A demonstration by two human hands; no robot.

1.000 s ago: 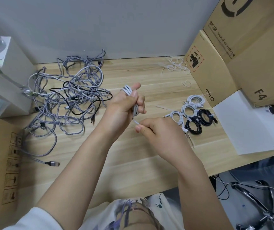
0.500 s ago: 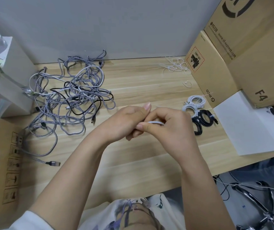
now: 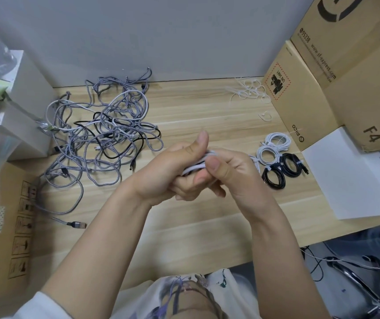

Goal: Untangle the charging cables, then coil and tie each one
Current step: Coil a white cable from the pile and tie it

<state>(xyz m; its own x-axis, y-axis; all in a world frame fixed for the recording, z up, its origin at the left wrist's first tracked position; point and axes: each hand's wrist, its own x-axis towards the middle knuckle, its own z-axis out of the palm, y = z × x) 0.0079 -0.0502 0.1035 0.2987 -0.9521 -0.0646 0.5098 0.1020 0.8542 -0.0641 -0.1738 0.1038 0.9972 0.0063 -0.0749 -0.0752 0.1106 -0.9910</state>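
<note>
The tangled heap of grey braided, white and black cables [image 3: 101,137] lies unsorted at the tabletop's [image 3: 184,226] left. At centre, your left hand [image 3: 168,173] and right hand [image 3: 232,171] both grip one coiled white cable [image 3: 199,165] with curled fingers, judged ready for tying. At right, four finished bundles show: two white coils [image 3: 274,147], two black coils [image 3: 283,171]. Loose white ties [image 3: 248,90] wait behind them.

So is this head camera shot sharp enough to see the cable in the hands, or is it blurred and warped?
Head view: soft, even light with no hard glare. The left hand and right hand are slightly motion-soft, so the white cable between them shows only as a pale strip. Wide-angle distortion bows the cardboard boxes; the tangled pile stays fairly crisp.
</note>
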